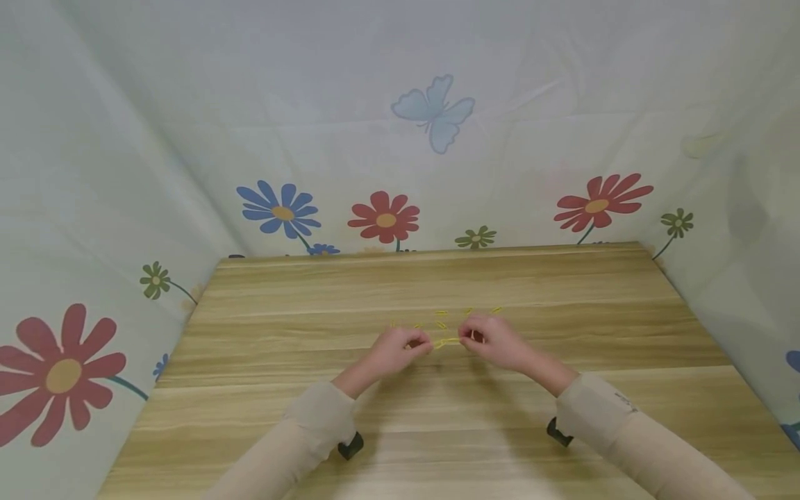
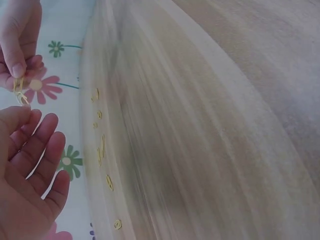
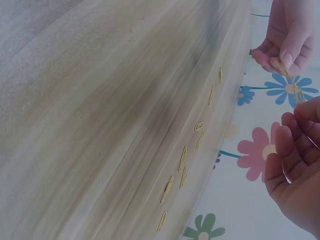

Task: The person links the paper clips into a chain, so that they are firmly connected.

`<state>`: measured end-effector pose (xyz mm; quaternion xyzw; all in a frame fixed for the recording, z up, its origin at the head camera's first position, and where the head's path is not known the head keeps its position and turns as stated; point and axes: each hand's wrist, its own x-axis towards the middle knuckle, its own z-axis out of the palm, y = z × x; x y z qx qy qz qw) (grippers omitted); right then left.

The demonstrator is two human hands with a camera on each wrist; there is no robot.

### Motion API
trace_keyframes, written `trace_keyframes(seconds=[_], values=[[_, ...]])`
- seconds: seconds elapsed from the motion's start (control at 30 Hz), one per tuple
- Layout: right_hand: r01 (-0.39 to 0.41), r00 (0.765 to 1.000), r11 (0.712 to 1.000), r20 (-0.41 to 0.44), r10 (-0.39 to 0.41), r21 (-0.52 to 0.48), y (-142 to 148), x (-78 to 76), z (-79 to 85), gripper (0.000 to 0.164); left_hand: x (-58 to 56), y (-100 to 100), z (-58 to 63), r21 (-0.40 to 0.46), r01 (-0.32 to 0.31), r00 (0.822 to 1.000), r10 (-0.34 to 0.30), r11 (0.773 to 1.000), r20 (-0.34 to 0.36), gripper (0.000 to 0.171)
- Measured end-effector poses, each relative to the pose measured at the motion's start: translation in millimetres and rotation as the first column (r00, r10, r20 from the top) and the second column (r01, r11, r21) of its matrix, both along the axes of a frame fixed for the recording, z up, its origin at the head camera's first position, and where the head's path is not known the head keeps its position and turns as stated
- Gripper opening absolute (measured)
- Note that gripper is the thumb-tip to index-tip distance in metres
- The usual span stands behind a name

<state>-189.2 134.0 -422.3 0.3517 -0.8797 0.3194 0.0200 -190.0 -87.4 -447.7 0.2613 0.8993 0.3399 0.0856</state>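
"So, from my end of the feed: which step?"

"Linking, I'd judge. Two clips (image 1: 446, 342) meet end to end between the left hand (image 1: 394, 349) and right hand (image 1: 496, 342), held above the table (image 1: 437, 451). Hooked or merely crossed: I can't tell."

"Fingers?"

"Left: thumb and forefinger in a narrow pinch at the left end of the two clips. Other fingers fanned, slack. Right: same fine pinch at their right end, remaining fingers loosely bent and spread."

"Anything nearby?"

"Loose clips (image 3: 183, 159), yellow like the held ones, scattered on the table beyond the two clips. Some at a slant."

"Next move, your reading?"

"If only crossed, I'd call for one wire loop worked through the other, small wrist turns. If hooked, a light tug to test. Thin wire; I'd expect it to twist in the fingertips."
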Motion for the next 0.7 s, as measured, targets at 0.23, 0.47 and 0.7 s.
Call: trace_keyframes(seconds=[0.23,0.47,0.7], values=[[-0.008,0.999,1.0,0.033,0.008,-0.012,3,0.1,2.2,0.007,2.2,1,-1.7,0.032,0.02,0.999,-0.021,0.999,0.033,0.019],[-0.012,1.0,1.0,0.017,0.012,-0.007,3,-0.4,1.6,0.006,2.8,8,2.9,0.033,0.0,1.0,-0.001,0.999,0.016,0.032],[-0.031,1.0,0.999,0.003,0.031,-0.004,-1,1.4,2.7,0.006,4.3,17,2.9,0.058,0.05,0.998,-0.047,0.997,-0.052,0.032]])
